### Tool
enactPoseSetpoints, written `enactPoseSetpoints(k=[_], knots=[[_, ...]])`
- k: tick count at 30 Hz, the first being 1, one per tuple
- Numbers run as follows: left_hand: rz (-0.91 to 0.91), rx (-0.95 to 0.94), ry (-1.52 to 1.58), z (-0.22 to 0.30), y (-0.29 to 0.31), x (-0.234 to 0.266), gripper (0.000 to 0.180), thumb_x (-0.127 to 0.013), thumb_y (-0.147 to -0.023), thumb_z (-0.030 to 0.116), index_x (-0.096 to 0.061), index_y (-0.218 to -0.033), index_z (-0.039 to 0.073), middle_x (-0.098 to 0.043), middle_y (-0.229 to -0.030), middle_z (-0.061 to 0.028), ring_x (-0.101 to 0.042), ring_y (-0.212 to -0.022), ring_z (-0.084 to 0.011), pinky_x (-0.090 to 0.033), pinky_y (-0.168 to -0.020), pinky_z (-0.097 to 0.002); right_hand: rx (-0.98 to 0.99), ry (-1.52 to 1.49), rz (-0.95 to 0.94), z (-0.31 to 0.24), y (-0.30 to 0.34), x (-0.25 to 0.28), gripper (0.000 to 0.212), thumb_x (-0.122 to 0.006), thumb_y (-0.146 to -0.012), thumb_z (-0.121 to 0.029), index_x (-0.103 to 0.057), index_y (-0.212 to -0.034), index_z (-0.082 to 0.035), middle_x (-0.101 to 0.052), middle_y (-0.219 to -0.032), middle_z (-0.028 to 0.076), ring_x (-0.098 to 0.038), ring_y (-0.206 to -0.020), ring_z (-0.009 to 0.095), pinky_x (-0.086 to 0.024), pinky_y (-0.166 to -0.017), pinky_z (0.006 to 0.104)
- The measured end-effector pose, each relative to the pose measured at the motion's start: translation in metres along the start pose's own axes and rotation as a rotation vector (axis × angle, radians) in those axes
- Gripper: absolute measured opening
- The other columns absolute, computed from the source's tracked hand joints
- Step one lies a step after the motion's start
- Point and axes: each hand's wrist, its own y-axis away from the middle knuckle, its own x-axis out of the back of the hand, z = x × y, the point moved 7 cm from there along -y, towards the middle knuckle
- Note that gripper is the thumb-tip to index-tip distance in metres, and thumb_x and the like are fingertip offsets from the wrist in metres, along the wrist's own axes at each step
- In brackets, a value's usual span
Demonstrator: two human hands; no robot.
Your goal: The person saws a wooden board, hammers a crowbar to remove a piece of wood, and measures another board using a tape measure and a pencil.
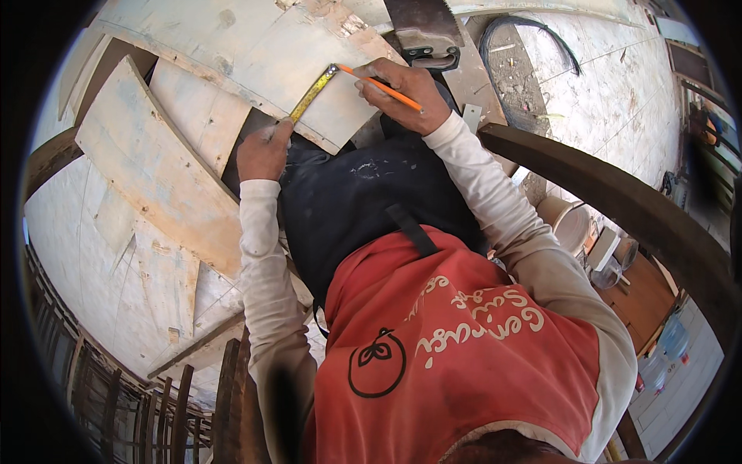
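Note:
A pale wooden board [232, 46] lies across my lap, its near corner toward me. My left hand [264, 151] is closed at the board's near edge on a tape measure, whose yellow blade [312, 96] runs out over the surface. The blade's metal end hook sits near the middle of the board. In my right hand [406, 91] I pinch an orange pencil [394, 94], its tip beside the hook. Most of the tape's case is hidden under my left hand.
Beyond the board is a handsaw [425, 32] with a black handle. Another board [151, 162] leans at my left. A coil of black wire [495, 39] lies far right. Dark wooden bars [603, 182] curve past my right arm, near a white bucket [568, 223] and plastic bottles [672, 340].

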Motion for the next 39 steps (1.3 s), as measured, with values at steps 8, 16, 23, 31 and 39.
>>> enactPoseSetpoints(k=[8,16,23,31,39], knots=[[0.02,-0.041,-0.063,0.0,-0.001,-0.001,0.058,-0.056,-0.089,0.058,-0.074,-0.087,0.003,-0.068,-0.083,-0.0252,-0.066,-0.083,-0.0446,-0.051,-0.079,-0.0477,0.046,0.128,0.021,-0.01,-0.001,0.001,0.027,-0.069,-0.094,-0.028,-0.065,-0.106,-0.004,-0.069,-0.08,0.014,-0.07,-0.07,0.029,-0.055,-0.065,0.034],[0.021,-0.049,-0.062,0.003,-0.001,-0.001,0.059,-0.055,-0.089,0.058,-0.073,-0.085,0.003,-0.068,-0.081,-0.0254,-0.066,-0.081,-0.0453,-0.051,-0.077,-0.0485,0.092,0.127,0.063,-0.012,-0.002,0.002,0.026,-0.07,-0.093,-0.028,-0.066,-0.102,-0.003,-0.07,-0.083,0.015,-0.071,-0.073,0.031,-0.055,-0.066,0.0362],[0.019,-0.022,-0.046,0.0,-0.001,-0.002,0.06,-0.055,-0.089,0.059,-0.072,-0.084,0.002,-0.067,-0.08,-0.0257,-0.065,-0.079,-0.0448,-0.051,-0.076,-0.0478,0.142,0.189,0.083,-0.018,-0.002,0.003,0.025,-0.07,-0.093,-0.025,-0.066,-0.102,-0.003,-0.069,-0.082,0.016,-0.07,-0.073,0.032,-0.055,-0.066,0.0367],[-0.002,-0.021,-0.04,0.002,0.0,-0.002,0.06,-0.055,-0.089,0.059,-0.072,-0.084,0.001,-0.067,-0.08,-0.0248,-0.065,-0.08,-0.0441,-0.051,-0.076,-0.047,0.162,0.211,0.055,-0.025,-0.004,0.005,0.024,-0.07,-0.093,-0.025,-0.065,-0.103,-0.004,-0.068,-0.08,0.017,-0.069,-0.072,0.033,-0.054,-0.064,0.0376],[0.003,-0.015,-0.045,0.003,-0.001,-0.002,0.058,-0.055,-0.089,0.058,-0.072,-0.082,0.002,-0.067,-0.078,-0.0231,-0.065,-0.078,-0.0422,-0.05,-0.075,-0.0469,0.173,0.137,0.086,-0.024,-0.004,0.006,0.022,-0.068,-0.094,-0.024,-0.065,-0.104,-0.004,-0.068,-0.081,0.017,-0.068,-0.071,0.033,-0.053,-0.064,0.0369]])
